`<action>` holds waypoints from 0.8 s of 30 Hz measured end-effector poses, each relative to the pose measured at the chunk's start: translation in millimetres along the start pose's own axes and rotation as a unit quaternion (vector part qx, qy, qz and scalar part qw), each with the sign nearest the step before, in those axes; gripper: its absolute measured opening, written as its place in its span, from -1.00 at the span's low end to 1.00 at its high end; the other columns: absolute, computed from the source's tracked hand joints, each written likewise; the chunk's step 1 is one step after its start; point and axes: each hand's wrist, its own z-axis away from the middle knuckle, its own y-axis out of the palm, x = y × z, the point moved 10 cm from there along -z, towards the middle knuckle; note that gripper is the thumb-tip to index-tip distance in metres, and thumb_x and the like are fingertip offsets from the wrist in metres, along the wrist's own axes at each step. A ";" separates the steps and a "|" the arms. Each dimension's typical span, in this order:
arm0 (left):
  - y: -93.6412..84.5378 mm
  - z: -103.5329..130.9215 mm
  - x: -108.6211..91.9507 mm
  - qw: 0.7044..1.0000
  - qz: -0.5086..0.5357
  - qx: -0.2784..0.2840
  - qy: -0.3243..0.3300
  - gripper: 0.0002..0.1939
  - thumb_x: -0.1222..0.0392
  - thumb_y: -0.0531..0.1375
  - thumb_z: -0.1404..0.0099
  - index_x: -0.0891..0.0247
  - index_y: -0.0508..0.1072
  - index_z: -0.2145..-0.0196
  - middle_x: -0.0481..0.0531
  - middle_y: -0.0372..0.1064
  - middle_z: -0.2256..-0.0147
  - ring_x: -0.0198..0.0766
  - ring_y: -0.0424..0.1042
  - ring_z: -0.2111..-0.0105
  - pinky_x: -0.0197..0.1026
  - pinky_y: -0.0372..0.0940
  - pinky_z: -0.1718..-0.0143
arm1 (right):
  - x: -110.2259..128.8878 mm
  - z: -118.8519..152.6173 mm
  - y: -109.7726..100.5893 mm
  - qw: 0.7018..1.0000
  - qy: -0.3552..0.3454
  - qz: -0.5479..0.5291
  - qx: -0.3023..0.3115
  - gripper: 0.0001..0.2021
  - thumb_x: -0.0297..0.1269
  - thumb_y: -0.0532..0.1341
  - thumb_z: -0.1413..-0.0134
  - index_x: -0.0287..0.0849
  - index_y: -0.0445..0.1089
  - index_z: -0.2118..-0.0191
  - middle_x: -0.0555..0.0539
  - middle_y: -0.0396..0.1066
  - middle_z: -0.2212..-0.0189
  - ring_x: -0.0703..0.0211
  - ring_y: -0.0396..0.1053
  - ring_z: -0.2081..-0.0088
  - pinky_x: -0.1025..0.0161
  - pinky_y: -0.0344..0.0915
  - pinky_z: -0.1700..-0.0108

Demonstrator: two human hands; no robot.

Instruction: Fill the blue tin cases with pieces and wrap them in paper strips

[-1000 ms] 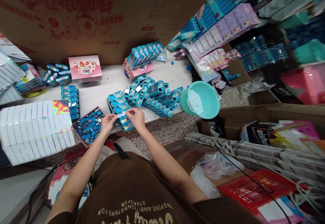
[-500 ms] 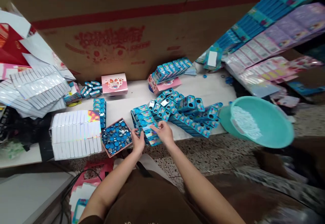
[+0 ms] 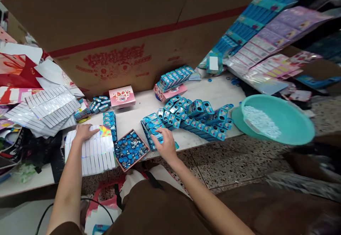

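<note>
Palm down, the left hand (image 3: 84, 133) rests on a sheet of white strips (image 3: 97, 156), thumb pointing toward its rainbow-shiny corner; whether it grips, I cannot tell! Well apart from it, the right hand (image 3: 166, 144) hangs at a row of blue boxes (image 3: 149, 118), thumb and fingers parted, and whether they touch is too close to call. Between the hands sits a pinkish tray (image 3: 137, 160), packed with blue and silver caps (image 3: 131, 148). Out to the right, a pile of blue boxes (image 3: 207, 130) sprawls across the white table (image 3: 144, 106), just beside a teal bucket (image 3: 295, 121) holding white bits (image 3: 262, 121). Farther back, a pink box (image 3: 122, 98) lies near a big cardboard box (image 3: 160, 7)
</note>
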 end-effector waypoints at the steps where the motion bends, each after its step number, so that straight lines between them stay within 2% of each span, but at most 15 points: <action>1: 5.7 -1.9 0.1 1.000 0.000 0.008 0.016 -0.48 -0.22 0.22 0.04 0.26 0.48 0.28 0.28 0.45 0.16 0.19 0.31 0.06 0.12 -0.07 -0.06 | 5.9 2.3 4.6 1.000 -0.005 -0.003 0.007 -0.87 -0.23 0.12 -0.11 -0.15 0.30 0.25 -0.12 0.36 0.31 0.04 0.30 0.20 0.08 0.23 0.11; 3: 4.9 -0.6 -8.8 0.998 0.018 -0.019 0.058 -0.56 -0.18 0.20 0.00 0.23 0.48 0.31 0.22 0.47 0.21 0.11 0.35 0.11 0.06 -0.02 -0.03 | 14.5 6.9 13.8 1.000 -0.007 -0.004 0.023 -0.89 -0.26 0.11 -0.12 -0.14 0.32 0.28 -0.12 0.35 0.31 0.04 0.30 0.19 0.07 0.23 0.10; 7: -25.6 23.1 -48.7 0.986 0.064 -0.082 0.133 -0.67 -0.10 0.17 -0.06 0.19 0.50 0.39 0.16 0.50 0.29 0.01 0.38 0.21 -0.02 0.06 0.03 | 34.4 10.8 26.5 0.998 -0.017 -0.016 0.057 -0.87 -0.27 0.13 -0.11 -0.16 0.36 0.25 -0.14 0.37 0.28 0.03 0.30 0.18 0.08 0.26 0.12; 9: -41.3 45.6 -80.4 0.977 0.091 -0.068 0.179 -0.70 -0.09 0.16 -0.09 0.18 0.52 0.43 0.12 0.51 0.35 -0.06 0.39 0.31 -0.06 0.11 0.09 | 55.1 8.8 27.9 0.996 -0.051 -0.033 0.064 -0.83 -0.27 0.14 -0.12 -0.16 0.37 0.18 -0.14 0.40 0.25 0.04 0.31 0.16 0.07 0.27 0.09; 12: -56.4 89.8 -131.9 0.956 0.144 -0.020 0.255 -0.73 -0.05 0.15 -0.15 0.14 0.54 0.44 0.08 0.50 0.42 -0.13 0.38 0.40 -0.12 0.16 0.17 | 98.4 5.3 27.1 0.986 -0.136 -0.055 0.073 -0.72 -0.27 0.13 -0.14 -0.16 0.34 0.03 -0.14 0.42 0.17 0.06 0.31 0.10 0.06 0.26 0.01; 15: -63.5 128.7 -163.8 0.936 0.213 -0.002 0.282 -0.79 0.00 0.19 -0.13 0.11 0.57 0.40 0.07 0.50 0.42 -0.13 0.40 0.38 -0.13 0.19 0.16 | 135.3 5.1 27.8 0.973 -0.204 -0.048 0.092 -0.61 -0.24 0.13 -0.15 -0.15 0.26 -0.10 -0.16 0.38 0.06 0.06 0.28 0.01 0.06 0.23 -0.06; 19: -57.1 153.7 -169.4 0.921 0.313 -0.001 0.234 -0.83 0.04 0.26 -0.05 0.11 0.58 0.42 0.06 0.50 0.41 -0.12 0.40 0.35 -0.13 0.22 0.13 | 156.2 13.3 28.5 0.964 -0.238 -0.034 0.116 -0.64 -0.27 0.13 -0.15 -0.12 0.31 -0.07 -0.14 0.41 0.10 0.07 0.28 0.02 0.06 0.25 -0.05; 24: -38.7 166.3 -159.0 0.903 0.403 0.015 0.148 -0.84 0.06 0.28 -0.01 0.16 0.58 0.47 0.05 0.51 0.41 -0.13 0.42 0.34 -0.16 0.26 0.17 | 155.9 36.2 21.3 0.965 -0.243 -0.034 0.097 -0.66 -0.32 0.13 -0.16 -0.13 0.33 -0.06 -0.12 0.44 0.13 0.08 0.31 0.04 0.10 0.28 -0.02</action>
